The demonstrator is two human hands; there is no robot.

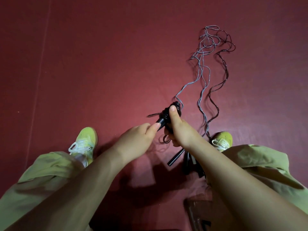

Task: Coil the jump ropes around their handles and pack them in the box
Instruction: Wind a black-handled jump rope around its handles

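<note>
Red floor (100,64); right hand (180,130) hides most of coiled handle (164,118).

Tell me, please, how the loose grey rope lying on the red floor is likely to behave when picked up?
The grey rope would probably hang floppy, since it lies in wavy bends. It looks thin, so likely light. It may snag, because it crosses the dark rope beside it.

Deep red floor (100,64) all over, honestly. Loose thin cords: one grey jump rope (202,67), one dark maroon jump rope (224,64). Glossy black plastic handles (160,121) with black coils. Yellow-green sneakers (85,142) with white laces, olive-green trousers (41,180).
</note>
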